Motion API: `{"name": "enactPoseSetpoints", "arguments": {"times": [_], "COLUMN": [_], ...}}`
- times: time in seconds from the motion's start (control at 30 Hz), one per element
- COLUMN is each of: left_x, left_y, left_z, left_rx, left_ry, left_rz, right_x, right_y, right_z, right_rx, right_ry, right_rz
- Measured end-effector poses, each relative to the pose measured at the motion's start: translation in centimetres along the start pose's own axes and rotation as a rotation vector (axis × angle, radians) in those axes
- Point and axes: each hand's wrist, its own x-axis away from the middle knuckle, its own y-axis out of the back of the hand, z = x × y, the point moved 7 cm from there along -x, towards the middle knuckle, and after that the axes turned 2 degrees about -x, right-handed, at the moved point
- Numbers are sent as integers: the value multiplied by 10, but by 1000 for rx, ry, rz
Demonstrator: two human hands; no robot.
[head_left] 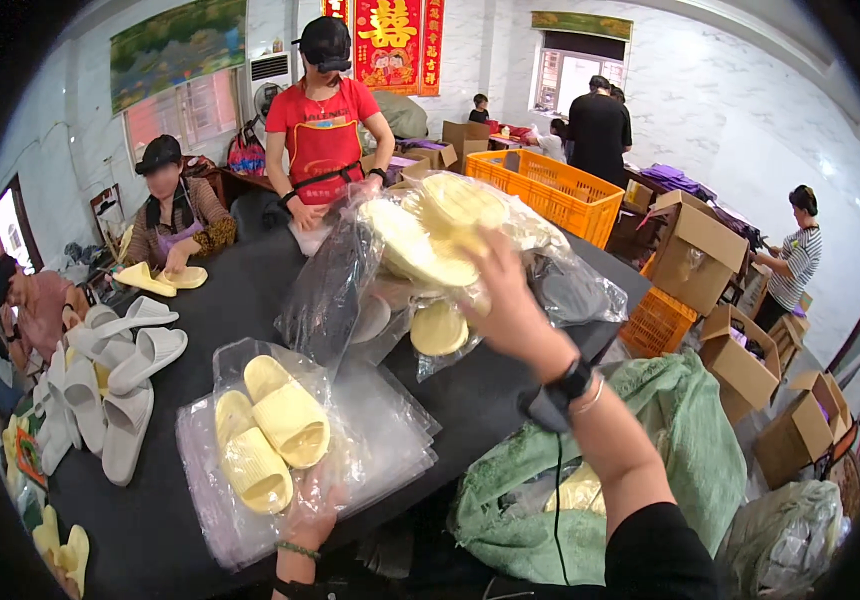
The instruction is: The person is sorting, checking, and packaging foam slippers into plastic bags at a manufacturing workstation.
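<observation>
Surface [212,305]: grey slippers [128,420] crowding left, bagged pile [410,245] looming at your right hand [512,312]
Yellow slippers [291,424]: just beyond your left hand [312,512]
Grips: right blurred, can't tell either

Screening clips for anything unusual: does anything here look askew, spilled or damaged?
Only mild untidiness: the grey slippers at left on the table overlap and point different ways, and the clear bags beneath the bagged yellow pair are fanned unevenly. I see nothing spilled or damaged.
</observation>
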Motion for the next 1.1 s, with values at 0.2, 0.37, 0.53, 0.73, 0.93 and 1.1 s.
{"name": "enactPoseSetpoints", "arguments": {"times": [0.2, 0.37, 0.53, 0.73, 0.93, 1.1], "left_x": [26, 3, 10, 0, 28, 29], "left_y": [-47, -24, -31, -13, -61, -50], "left_z": [25, -7, 0, 1, 25, 27], "left_rx": [149, -133, -24, 72, 111, 69], "left_ry": [80, -191, -167, 63, 132, 144], "left_rz": [-7, 25, -54, -29, 211, 241], "right_x": [72, 113, 132, 132, 104, 113], "right_y": [-92, -140, -154, -149, -166, -185], "right_z": [131, 137, 124, 108, 125, 142], "right_rx": [-337, -259, -384, -546, -347, -281], "right_ry": [178, -6, -87, -140, -27, -4], "right_rz": [276, 443, 668, 747, 565, 500]}}
